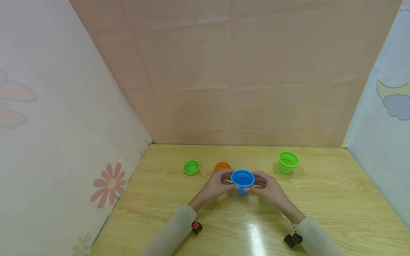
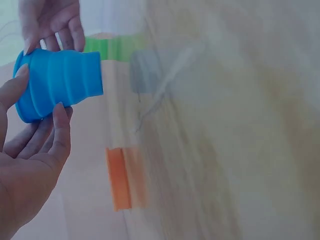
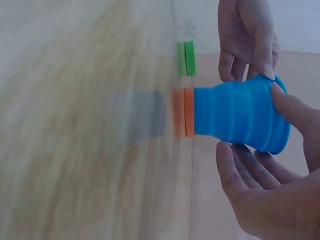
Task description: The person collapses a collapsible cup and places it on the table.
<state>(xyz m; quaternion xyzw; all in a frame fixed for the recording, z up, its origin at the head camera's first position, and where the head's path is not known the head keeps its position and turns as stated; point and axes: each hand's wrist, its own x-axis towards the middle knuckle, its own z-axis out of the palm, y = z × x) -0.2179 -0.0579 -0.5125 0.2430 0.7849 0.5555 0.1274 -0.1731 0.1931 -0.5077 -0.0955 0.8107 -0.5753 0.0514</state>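
Observation:
Between both hands is a blue collapsible cup (image 1: 242, 182), drawn out to its full ringed height with its mouth up. My left hand (image 1: 218, 184) grips it from the left, thumb near the rim and fingers curled along the far side. From the right, my right hand (image 1: 270, 189) holds it the same way. Both wrist views show the cup's base (image 3: 202, 111) raised a little above the tabletop, with its reflection below. Just behind the left hand lies a flattened orange collapsible cup (image 1: 222, 166), partly covered by that hand in the head view.
A flattened green collapsible cup (image 1: 191, 167) lies left of the orange one. Toward the back right stands a light green cup (image 1: 288, 162), extended and upright. The glossy wooden table (image 1: 166, 192) meets a brown backdrop (image 1: 256, 89) behind and pale patterned walls at the sides.

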